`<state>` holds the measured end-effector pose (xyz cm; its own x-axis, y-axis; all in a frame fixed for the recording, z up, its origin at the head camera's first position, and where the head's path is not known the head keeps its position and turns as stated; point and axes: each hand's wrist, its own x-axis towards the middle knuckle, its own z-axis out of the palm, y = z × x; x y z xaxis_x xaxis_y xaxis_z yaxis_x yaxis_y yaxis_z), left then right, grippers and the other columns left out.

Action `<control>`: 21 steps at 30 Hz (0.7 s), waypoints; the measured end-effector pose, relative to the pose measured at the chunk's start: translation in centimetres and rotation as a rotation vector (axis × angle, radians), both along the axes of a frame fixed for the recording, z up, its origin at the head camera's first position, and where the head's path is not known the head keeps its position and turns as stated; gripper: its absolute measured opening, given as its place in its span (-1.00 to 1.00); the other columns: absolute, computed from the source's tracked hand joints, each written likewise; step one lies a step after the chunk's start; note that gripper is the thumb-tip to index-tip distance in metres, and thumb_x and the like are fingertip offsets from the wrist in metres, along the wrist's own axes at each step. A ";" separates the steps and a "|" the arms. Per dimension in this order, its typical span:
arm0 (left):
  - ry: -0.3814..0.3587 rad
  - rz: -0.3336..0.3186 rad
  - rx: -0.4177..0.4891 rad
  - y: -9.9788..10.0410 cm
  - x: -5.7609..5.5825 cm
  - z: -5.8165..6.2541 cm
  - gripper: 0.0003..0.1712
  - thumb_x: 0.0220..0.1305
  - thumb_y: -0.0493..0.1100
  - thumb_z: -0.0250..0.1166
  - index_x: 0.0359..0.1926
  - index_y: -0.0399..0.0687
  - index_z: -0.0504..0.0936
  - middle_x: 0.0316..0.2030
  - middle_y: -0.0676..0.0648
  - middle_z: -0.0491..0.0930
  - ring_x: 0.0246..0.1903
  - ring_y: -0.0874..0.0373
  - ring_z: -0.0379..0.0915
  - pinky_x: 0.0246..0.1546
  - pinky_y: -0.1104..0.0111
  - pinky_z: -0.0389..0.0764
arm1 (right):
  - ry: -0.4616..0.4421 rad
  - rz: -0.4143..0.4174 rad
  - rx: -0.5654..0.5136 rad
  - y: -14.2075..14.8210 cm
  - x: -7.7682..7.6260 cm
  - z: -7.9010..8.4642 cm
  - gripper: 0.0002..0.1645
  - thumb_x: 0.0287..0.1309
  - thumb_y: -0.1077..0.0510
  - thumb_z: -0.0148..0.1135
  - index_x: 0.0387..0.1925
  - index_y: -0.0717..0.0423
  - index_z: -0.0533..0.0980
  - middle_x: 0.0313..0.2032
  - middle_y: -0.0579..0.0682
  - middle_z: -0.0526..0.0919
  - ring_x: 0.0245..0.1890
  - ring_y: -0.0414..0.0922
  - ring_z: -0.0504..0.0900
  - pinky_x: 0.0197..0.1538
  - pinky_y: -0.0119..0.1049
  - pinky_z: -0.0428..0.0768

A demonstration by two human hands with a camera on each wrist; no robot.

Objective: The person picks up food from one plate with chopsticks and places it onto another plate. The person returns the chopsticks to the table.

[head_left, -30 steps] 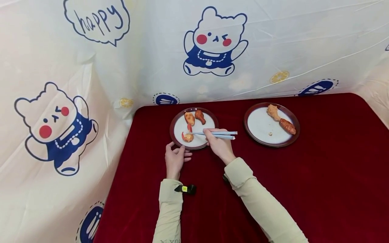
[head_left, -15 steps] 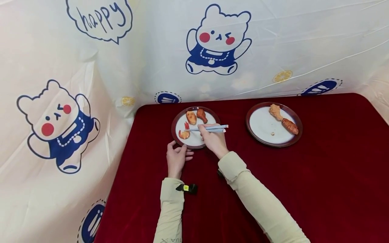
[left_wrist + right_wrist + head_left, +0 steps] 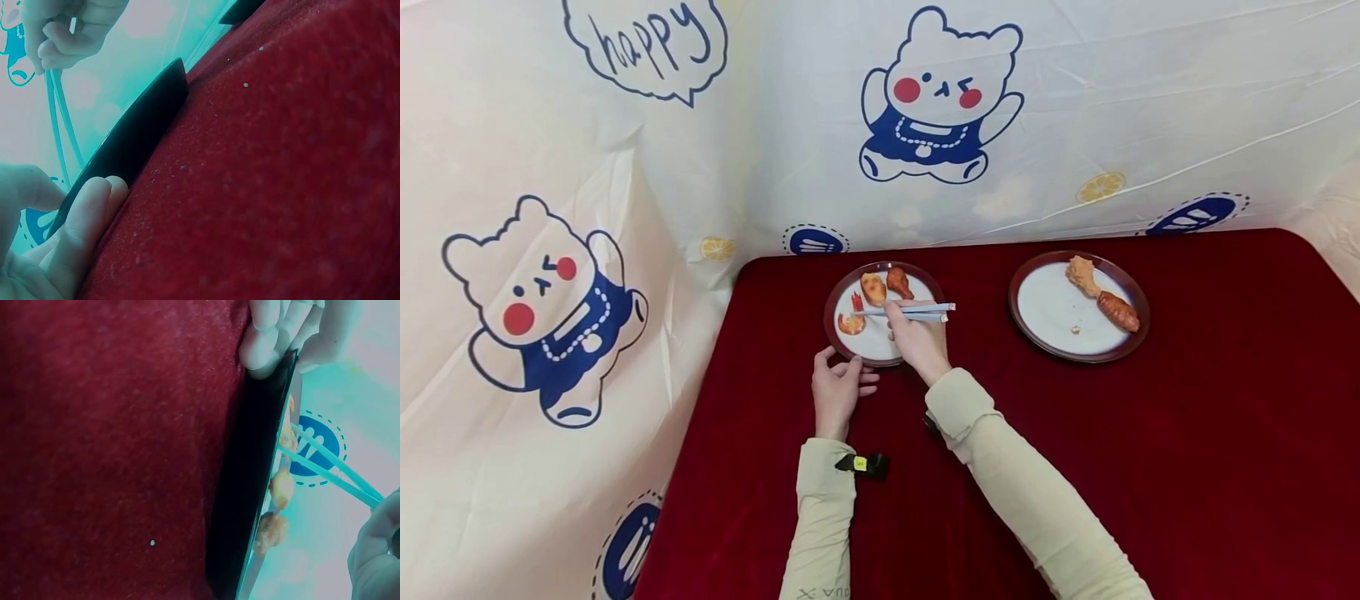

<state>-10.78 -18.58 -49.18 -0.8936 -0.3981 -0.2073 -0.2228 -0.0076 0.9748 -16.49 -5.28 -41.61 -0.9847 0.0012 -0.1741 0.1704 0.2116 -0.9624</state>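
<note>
My right hand (image 3: 921, 340) holds a pair of pale blue chopsticks (image 3: 931, 308) over the left plate, a white one with a brown rim (image 3: 831, 321). Their tips are at an orange-and-red shrimp (image 3: 852, 325) on the plate's left side; whether they grip it I cannot tell. Behind it lie a browned, flattish food piece (image 3: 873, 288) and a dark drumstick (image 3: 898, 283). At the plate's near-left edge my left hand (image 3: 835, 392) pinches the rim; in the left wrist view its thumb and fingertips (image 3: 94, 194) are on either side of the dark plate wall (image 3: 140, 125).
To the right stands a second brown-rimmed plate (image 3: 1017, 312), bearing a breaded drumstick (image 3: 1081, 273), a glazed chicken wing (image 3: 1118, 311) and a small crumb (image 3: 1076, 330). A dark red cloth (image 3: 1075, 467) covers the table. A printed white curtain (image 3: 790, 125) hangs behind and at left.
My right hand and the chopsticks have moved left and slightly away from me. The shrimp has shifted left and a little farther back on the plate. My left hand stays at the rim.
</note>
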 end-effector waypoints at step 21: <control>-0.021 -0.009 -0.017 -0.1 -0.1 -0.2 -0.34 0.34 -0.20 0.17 0.38 -0.11 0.13 -0.29 -0.35 0.68 -0.51 0.11 0.70 -0.46 0.26 0.77 | 0.025 -0.029 0.009 -0.6 -1.1 -0.1 -0.61 0.32 -0.03 0.12 -0.22 0.17 0.71 -0.36 0.22 0.73 -0.59 -0.19 0.62 -0.52 -0.46 0.41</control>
